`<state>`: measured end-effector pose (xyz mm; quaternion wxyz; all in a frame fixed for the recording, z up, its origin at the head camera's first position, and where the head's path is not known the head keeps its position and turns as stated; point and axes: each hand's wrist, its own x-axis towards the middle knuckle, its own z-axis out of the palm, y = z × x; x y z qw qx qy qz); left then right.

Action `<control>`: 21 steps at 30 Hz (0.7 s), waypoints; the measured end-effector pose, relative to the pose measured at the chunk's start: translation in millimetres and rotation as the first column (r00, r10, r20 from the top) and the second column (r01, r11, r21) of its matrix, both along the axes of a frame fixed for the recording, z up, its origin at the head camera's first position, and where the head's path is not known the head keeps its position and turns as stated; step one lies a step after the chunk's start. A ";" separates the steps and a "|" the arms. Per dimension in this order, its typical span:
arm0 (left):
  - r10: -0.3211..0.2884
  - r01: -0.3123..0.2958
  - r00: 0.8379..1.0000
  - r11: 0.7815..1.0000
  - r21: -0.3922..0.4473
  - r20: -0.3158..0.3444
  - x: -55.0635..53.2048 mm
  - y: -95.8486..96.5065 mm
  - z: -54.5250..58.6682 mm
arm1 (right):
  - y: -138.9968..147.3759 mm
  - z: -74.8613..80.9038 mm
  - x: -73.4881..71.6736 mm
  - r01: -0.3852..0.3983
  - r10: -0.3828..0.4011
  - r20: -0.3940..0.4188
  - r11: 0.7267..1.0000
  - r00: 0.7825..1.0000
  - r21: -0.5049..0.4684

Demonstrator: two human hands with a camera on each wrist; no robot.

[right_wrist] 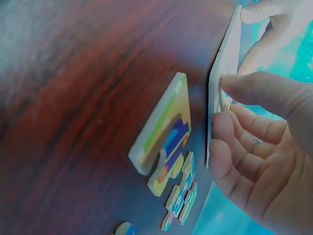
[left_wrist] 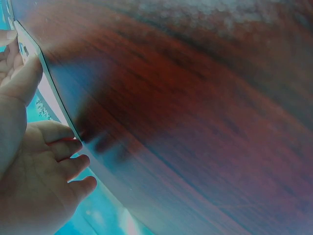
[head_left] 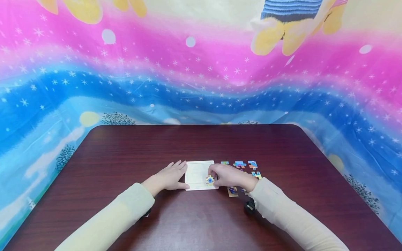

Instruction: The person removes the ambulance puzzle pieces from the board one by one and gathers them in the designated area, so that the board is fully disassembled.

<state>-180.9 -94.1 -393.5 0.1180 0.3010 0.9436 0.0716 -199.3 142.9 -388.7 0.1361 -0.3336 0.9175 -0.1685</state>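
A shallow white puzzle tray [head_left: 198, 174] lies flat on the table between my two hands. My left hand [head_left: 171, 176] rests against its left side, fingers extended at the upper corner and thumb at the lower one. At the tray's lower right corner, my right hand [head_left: 227, 175] pinches a yellow jigsaw piece with a blue round print [head_left: 209, 180]. In the right wrist view, the right thumb [right_wrist: 244, 88] and curled fingers close around that piece at the tray's edge. My right hand partly hides the piece and the tray's right side.
Several loose jigsaw pieces lie right of the tray, among them a blue one [head_left: 240, 164], a corner one [head_left: 252, 164] and a yellow-purple one [head_left: 232, 191]. Right hand and sleeve cover some. A patterned cloth [head_left: 201, 76] hangs behind the dark wooden table [head_left: 157, 143].
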 end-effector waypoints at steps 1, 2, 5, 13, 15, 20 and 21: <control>0.000 0.000 1.000 1.000 -0.005 -0.001 0.0 0.0 -0.2 | 0.2 0.0 -0.1 -0.004 0.004 0.003 1.000 1.000 -0.004; 0.000 0.000 1.000 1.000 -0.005 -0.001 0.1 0.0 -0.2 | 0.3 0.0 -0.5 -0.008 0.008 0.007 1.000 1.000 -0.007; 0.003 -0.003 1.000 1.000 -0.006 0.000 0.3 0.1 -0.4 | 1.0 0.1 -1.5 -0.023 0.023 0.019 1.000 1.000 -0.020; 0.010 -0.010 1.000 1.000 -0.009 -0.002 0.1 0.2 -0.5 | 0.1 0.3 -3.0 -0.037 0.039 0.063 0.999 0.997 -0.039; 0.011 -0.011 1.000 1.000 -0.009 -0.004 -0.7 0.4 -1.1 | -0.3 0.5 -3.2 -0.034 0.037 0.074 0.999 0.997 -0.042; 0.011 -0.012 1.000 1.000 -0.008 -0.005 -2.6 0.2 -3.3 | 1.3 1.2 -3.0 -0.012 0.015 0.077 0.999 0.997 -0.046; 0.011 -0.011 1.000 1.000 -0.009 -0.007 -2.8 0.0 -3.8 | 2.2 1.6 -2.7 -0.006 0.009 0.073 0.999 0.997 -0.045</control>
